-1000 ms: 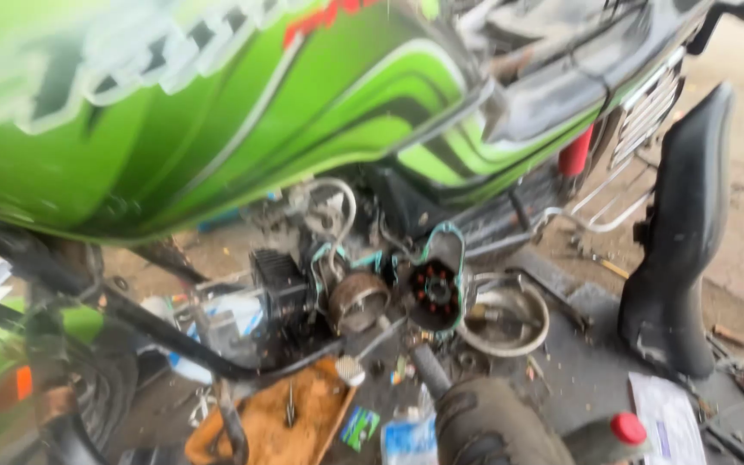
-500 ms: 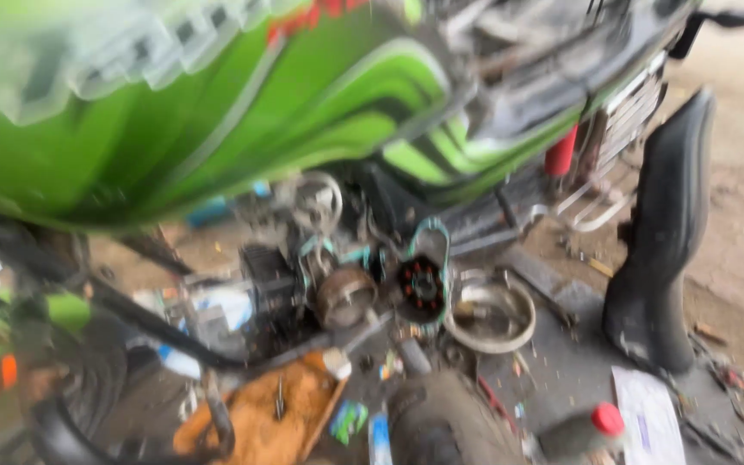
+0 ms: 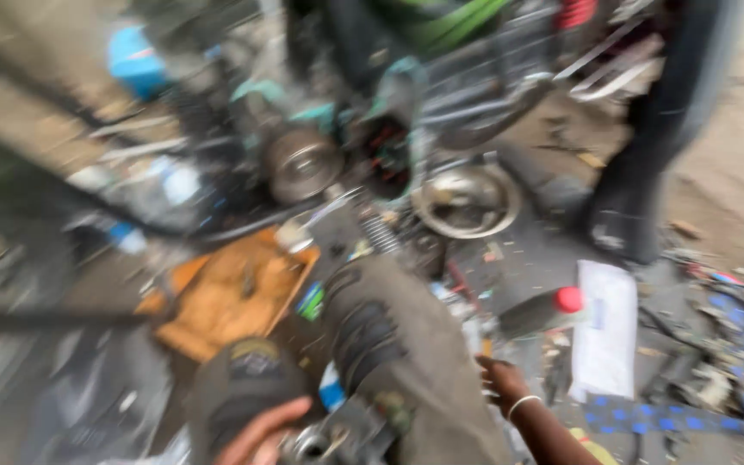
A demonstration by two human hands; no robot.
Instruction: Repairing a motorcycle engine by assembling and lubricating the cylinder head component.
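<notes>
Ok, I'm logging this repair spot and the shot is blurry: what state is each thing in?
Left hand: low in the frame, fingers against a metal part; grip unclear.
Right hand: reaching down to the littered floor, bangle on the wrist; not clearly holding anything.
Engine: cover off, round metal parts exposed.
Metal bowl: upright on the floor.
Red-capped bottle: lying on its side, capped.
Orange board: flat, small parts on it.

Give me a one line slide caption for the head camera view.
Blurred look down: left hand on a metal part, right hand by a red-capped bottle.
</notes>
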